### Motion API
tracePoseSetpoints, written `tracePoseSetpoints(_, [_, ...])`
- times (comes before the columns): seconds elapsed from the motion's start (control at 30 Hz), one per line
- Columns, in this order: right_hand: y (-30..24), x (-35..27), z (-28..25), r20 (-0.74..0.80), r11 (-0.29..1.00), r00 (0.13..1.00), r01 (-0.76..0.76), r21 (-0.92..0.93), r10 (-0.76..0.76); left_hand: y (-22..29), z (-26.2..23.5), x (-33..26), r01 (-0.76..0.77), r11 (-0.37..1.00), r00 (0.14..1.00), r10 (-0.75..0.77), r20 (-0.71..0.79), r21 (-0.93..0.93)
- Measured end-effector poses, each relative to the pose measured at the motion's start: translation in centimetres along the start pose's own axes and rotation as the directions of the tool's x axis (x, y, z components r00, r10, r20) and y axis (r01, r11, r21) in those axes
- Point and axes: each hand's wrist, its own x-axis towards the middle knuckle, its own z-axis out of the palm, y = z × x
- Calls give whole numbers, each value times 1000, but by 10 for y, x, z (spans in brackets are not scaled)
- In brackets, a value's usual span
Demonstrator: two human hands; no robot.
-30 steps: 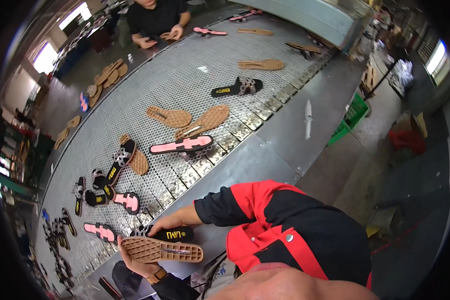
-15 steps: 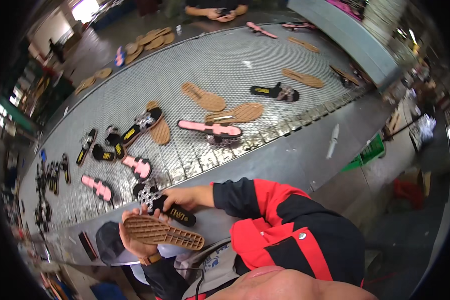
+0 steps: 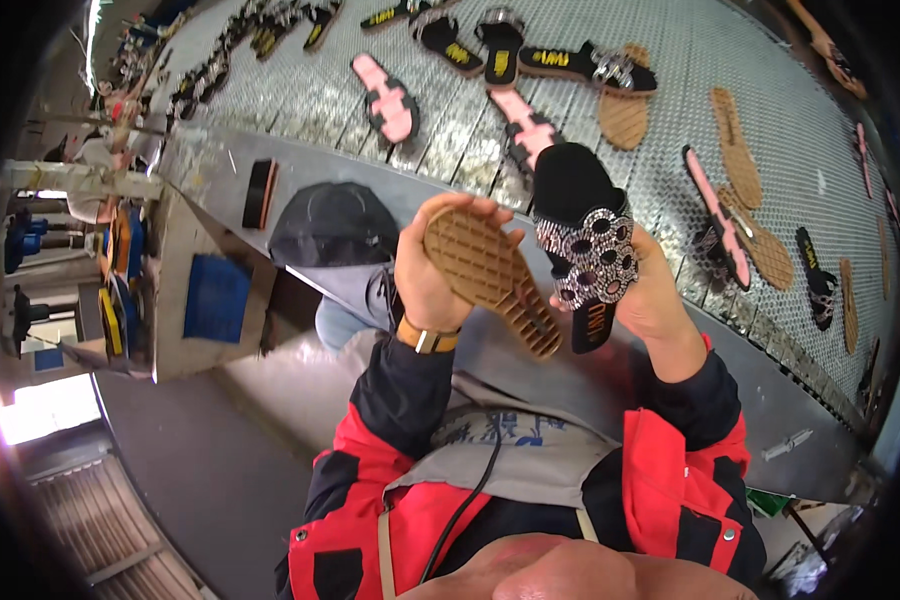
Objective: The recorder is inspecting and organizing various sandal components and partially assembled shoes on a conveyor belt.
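My left hand (image 3: 419, 268) grips a tan sole (image 3: 495, 272), its ridged underside facing up and its narrow end pointing down to the right. A strap with a metal buckle circles that wrist. In my right hand (image 3: 659, 290) is a black slide sandal (image 3: 586, 215) with a broad jewelled strap of sparkling rings. Its toe end points away from me, and the heel end hangs close beside the sole's narrow end. Part of my right fingers is hidden behind the sandal. Just beyond it, a pink-and-black sandal piece (image 3: 523, 125) lies on the mesh belt (image 3: 450, 160).
More black jewelled sandals (image 3: 501, 62) line the belt's far side. Another pink-and-black piece (image 3: 389, 103) and loose tan soles (image 3: 738, 150) lie there too. A black cap (image 3: 332, 225) and a dark brush-like block (image 3: 260, 193) rest on the metal ledge at left.
My view has swung left. The sandal, earlier lower and flatter, is now raised with its strap toward me, beside the sole. The sole has tilted so its narrow end points downward.
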Motion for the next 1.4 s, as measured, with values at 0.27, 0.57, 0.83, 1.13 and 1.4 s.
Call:
tracePoseSetpoints(0.27, [26, -7, 10, 8, 926, 1000, -24, -376, 29, -15, 19, 5, -21, 997, 1000, 20, 8, 68])
tracePoseSetpoints(0.57, [30, -4, 16, 8, 860, 1000, -3, -510, 8, -21, 26, -2, -68, 987, 992, 52, 113, 144])
tracePoseSetpoints(0.83, [31, -10, 5, 21, 848, 999, 33, -529, -25, -30, 30, -8, -40, 995, 997, 33, 70, 96])
tracePoseSetpoints(1.13, [30, -19, 4, -2, 863, 1000, 15, -506, -18, -40, 37, -16, -64, 996, 994, 58, 94, 61])
tracePoseSetpoints(1.4, [26, -26, 7, -54, 736, 992, 50, -675, -117, -37, 43, -15, 11, 997, 992, -21, 124, 79])
